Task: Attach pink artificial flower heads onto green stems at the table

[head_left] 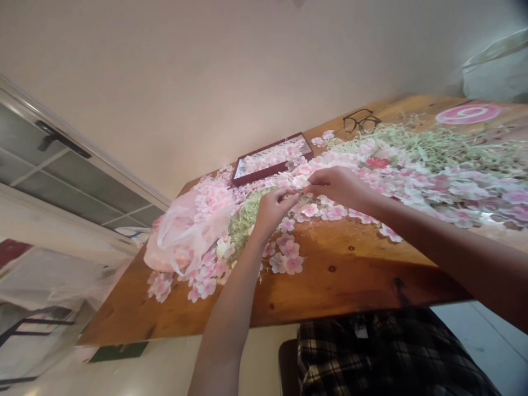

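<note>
My left hand and my right hand meet fingertip to fingertip over the middle of the wooden table. A pale pink-white flower shows at the fingertips of my right hand, whose fingers are pinched together. The fingers of my left hand are also closed; whatever lies between them is too small to make out. Pink artificial petals surround both hands, with a tuft of light green stems left of my left hand. Behind the hands, a dark red box holds pink petals.
A translucent pink bag of petals lies on the left of the table. Black glasses, more green strands and a round pink sign are at the back right. A wall rises behind the table.
</note>
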